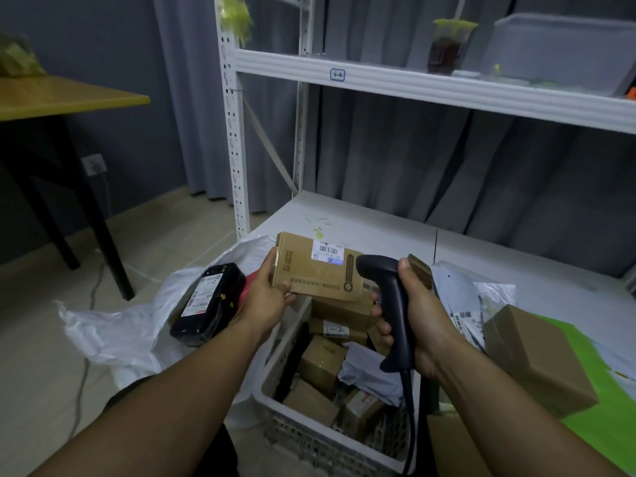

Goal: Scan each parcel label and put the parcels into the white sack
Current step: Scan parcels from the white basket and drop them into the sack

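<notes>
My left hand [266, 297] grips a flat brown cardboard parcel [315, 268] by its left end, label [327, 253] facing up. My right hand [418, 316] holds a black handheld barcode scanner [392, 297], its head close to the parcel's right end. Below both hands stands a white plastic crate [275, 359] with several brown boxes and a grey poly bag inside. The white sack [137, 325] lies open on the floor at the left, and a black wrapped parcel [208, 304] with a label rests on it.
A white metal shelf rack [378, 80] rises ahead, its low deck [378, 222] behind the crate. More parcels lie at the right: a brown box [537, 356] and grey mailers [461, 297] on a green surface [605, 407]. A wooden table [51, 94] stands at the left.
</notes>
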